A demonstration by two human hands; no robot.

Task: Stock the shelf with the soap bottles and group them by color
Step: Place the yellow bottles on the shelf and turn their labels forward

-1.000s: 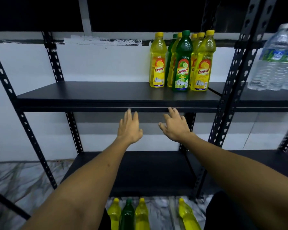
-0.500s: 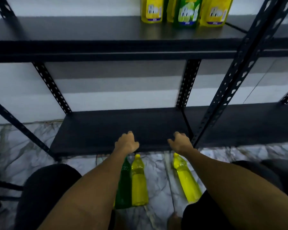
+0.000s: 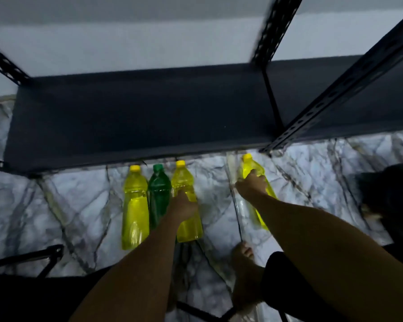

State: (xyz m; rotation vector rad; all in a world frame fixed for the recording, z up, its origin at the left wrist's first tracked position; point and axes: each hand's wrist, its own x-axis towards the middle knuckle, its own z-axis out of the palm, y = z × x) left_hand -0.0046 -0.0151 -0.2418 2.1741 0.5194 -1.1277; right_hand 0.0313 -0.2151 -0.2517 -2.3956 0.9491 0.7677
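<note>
On the floor before the shelf (image 3: 135,117), my left hand (image 3: 183,206) grips one lying yellow bottle (image 3: 187,225), my right hand (image 3: 251,185) another yellow bottle (image 3: 254,169); caps point shelfward.

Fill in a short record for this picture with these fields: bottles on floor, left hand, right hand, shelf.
bottles on floor: four plastic soap bottles lying on the marble-patterned floor; three yellow, one green bottle
left hand: left hand grips the yellow bottle beside the green one
right hand: right hand grips the separate yellow bottle on the right
shelf: black metal lower shelf, nothing visible on it
</note>
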